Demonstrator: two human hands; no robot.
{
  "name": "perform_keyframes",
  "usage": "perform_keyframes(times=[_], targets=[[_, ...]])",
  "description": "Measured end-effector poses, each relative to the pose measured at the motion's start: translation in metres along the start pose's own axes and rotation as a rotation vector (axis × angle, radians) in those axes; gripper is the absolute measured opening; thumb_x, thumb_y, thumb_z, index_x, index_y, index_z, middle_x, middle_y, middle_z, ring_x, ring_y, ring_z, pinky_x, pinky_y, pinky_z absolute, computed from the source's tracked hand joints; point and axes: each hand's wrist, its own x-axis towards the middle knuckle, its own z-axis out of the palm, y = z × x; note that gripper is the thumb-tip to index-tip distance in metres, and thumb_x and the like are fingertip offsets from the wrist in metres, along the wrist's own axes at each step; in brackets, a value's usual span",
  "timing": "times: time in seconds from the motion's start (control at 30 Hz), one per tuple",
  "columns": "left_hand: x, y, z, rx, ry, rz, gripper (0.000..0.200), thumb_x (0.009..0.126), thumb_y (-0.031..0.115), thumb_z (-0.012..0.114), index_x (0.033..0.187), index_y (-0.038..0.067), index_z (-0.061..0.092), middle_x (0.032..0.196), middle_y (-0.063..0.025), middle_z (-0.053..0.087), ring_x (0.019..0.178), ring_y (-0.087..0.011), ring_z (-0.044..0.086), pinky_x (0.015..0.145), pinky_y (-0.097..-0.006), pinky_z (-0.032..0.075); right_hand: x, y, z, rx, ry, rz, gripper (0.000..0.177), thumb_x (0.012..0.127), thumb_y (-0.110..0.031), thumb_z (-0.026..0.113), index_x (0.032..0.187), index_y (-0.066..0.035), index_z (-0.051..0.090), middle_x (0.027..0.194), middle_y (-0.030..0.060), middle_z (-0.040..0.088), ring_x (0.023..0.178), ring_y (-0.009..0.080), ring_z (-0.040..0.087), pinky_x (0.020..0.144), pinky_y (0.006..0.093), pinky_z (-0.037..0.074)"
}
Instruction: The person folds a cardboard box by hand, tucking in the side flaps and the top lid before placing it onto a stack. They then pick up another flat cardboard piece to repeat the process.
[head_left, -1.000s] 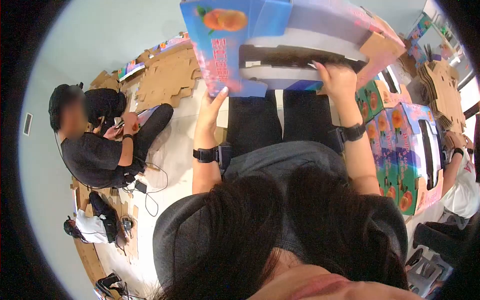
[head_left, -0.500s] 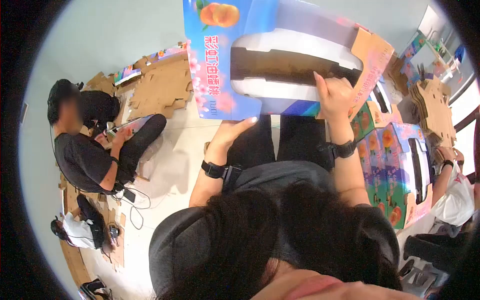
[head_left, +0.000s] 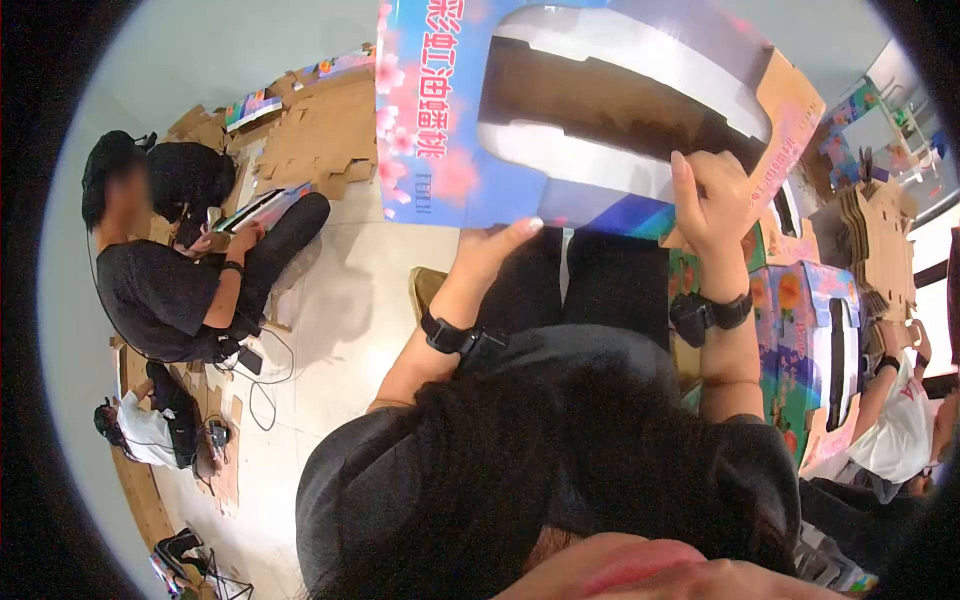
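A printed cardboard fruit box in blue, pink and purple is held up in front of my lap. A long opening with white inner flaps runs along the face toward me, and brown cardboard shows inside. My left hand grips the box's near edge from below, its thumb along the edge and its other fingers hidden underneath. On the right, my right hand is closed at the near edge of the opening, fingers curled over the box wall and thumb pointing up. The tan end flap lies just beyond it.
Finished-looking printed boxes stand at my right, beside stacked flat cardboard. A seated person at left handles another box; a person in white sits at right. Flat cardboard and a cable lie on the floor.
The box now looks larger and has shifted right, with both hands staying on it. The seated person at left has turned the box in their hands.
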Motion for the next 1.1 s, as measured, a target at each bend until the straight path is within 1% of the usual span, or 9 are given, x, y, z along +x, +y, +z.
perform_keyframes(times=[0.27, 0.37, 0.5, 0.6, 0.67, 0.7, 0.9, 1.0, 1.1], targets=[[0.027, -0.004, 0.000, -0.066, 0.020, -0.002, 0.052, 0.081, 0.010, 0.078, 0.127, 0.004, 0.056, 0.118, -0.0055, 0.060, 0.112, -0.0195, 0.057, 0.100, -0.0362, 0.045, 0.005, 0.025, 0.016, 0.089, 0.014, 0.054, 0.023, 0.083, -0.021, 0.072, 0.069, -0.004, 0.067, 0.061, 0.0100, 0.060, 0.052, 0.0278, 0.052, 0.056, 0.0369, 0.038], [0.041, 0.001, 0.003, -0.098, 0.044, 0.037, 0.050, 0.080, 0.011, 0.075, 0.125, 0.002, 0.055, 0.115, -0.0072, 0.060, 0.108, -0.0198, 0.059, 0.094, -0.0374, 0.049, 0.008, 0.030, 0.020, 0.014, -0.007, 0.013, 0.022, 0.080, -0.025, 0.073, 0.079, -0.003, 0.069, 0.070, 0.0106, 0.063, 0.064, 0.0279, 0.057, 0.061, 0.0370, 0.040], [0.057, 0.003, 0.004, -0.091, 0.064, -0.048, 0.055, 0.080, 0.020, 0.072, 0.125, -0.003, 0.051, 0.111, -0.0125, 0.060, 0.102, -0.0240, 0.063, 0.082, -0.0414, 0.057, 0.012, 0.026, 0.018, -0.104, -0.097, 0.010, 0.054, 0.074, -0.043, 0.076, 0.110, -0.002, 0.068, 0.095, 0.0113, 0.063, 0.089, 0.0302, 0.058, 0.078, 0.0404, 0.043], [0.065, 0.005, 0.009, -0.023, 0.087, -0.020, 0.057, 0.082, 0.035, 0.069, 0.127, 0.002, 0.056, 0.119, -0.0094, 0.062, 0.108, -0.0214, 0.061, 0.092, -0.0368, 0.050, 0.007, 0.020, 0.013, -0.173, -0.235, 0.053, 0.086, 0.068, -0.057, 0.077, 0.133, -0.003, 0.058, 0.114, 0.0126, 0.060, 0.104, 0.0320, 0.055, 0.091, 0.0443, 0.040], [0.069, 0.001, 0.007, -0.052, 0.119, -0.034, 0.063, 0.082, 0.039, 0.069, 0.131, 0.002, 0.054, 0.125, -0.0098, 0.061, 0.115, -0.0223, 0.058, 0.101, -0.0390, 0.045, 0.006, 0.018, 0.015, -0.198, -0.318, 0.068, 0.103, 0.063, -0.064, 0.077, 0.143, -0.004, 0.050, 0.123, 0.0138, 0.057, 0.110, 0.0330, 0.052, 0.098, 0.0465, 0.037], [0.069, -0.002, 0.011, -0.069, 0.140, -0.026, 0.064, 0.083, 0.040, 0.068, 0.131, 0.001, 0.053, 0.126, -0.0099, 0.060, 0.117, -0.0227, 0.057, 0.103, -0.0396, 0.043, 0.006, 0.021, 0.014, -0.179, -0.363, 0.079, 0.108, 0.059, -0.062, 0.079, 0.145, -0.006, 0.047, 0.129, 0.0131, 0.054, 0.114, 0.0327, 0.051, 0.099, 0.0462, 0.036], [0.075, -0.009, 0.004, -0.084, 0.067, -0.063, 0.070, 0.084, 0.045, 0.068, 0.136, 0.001, 0.051, 0.131, -0.0100, 0.058, 0.125, -0.0249, 0.053, 0.111, -0.0426, 0.036, 0.012, 0.025, 0.022, -0.188, -0.422, 0.133, 0.113, 0.050, -0.055, 0.082, 0.147, -0.009, 0.045, 0.132, 0.0102, 0.052, 0.118, 0.0318, 0.050, 0.101, 0.0448, 0.034], [0.077, -0.007, 0.003, -0.085, 0.085, -0.028, 0.071, 0.085, 0.046, 0.068, 0.137, 0.001, 0.049, 0.133, -0.0101, 0.056, 0.126, -0.0249, 0.052, 0.111, -0.0432, 0.036, 0.011, 0.021, 0.025, -0.216, -0.407, 0.124, 0.112, 0.052, -0.052, 0.082, 0.148, -0.009, 0.044, 0.131, 0.0103, 0.052, 0.120, 0.0313, 0.049, 0.101, 0.0450, 0.034], [0.073, -0.011, 0.001, -0.137, 0.128, -0.042, 0.069, 0.086, 0.044, 0.067, 0.137, 0.001, 0.048, 0.135, -0.0102, 0.054, 0.127, -0.0247, 0.051, 0.110, -0.0429, 0.037, 0.012, 0.017, 0.024, -0.211, -0.458, 0.111, 0.108, 0.058, -0.057, 0.081, 0.146, -0.006, 0.046, 0.133, 0.0158, 0.052, 0.122, 0.0369, 0.049, 0.104, 0.0500, 0.035]])
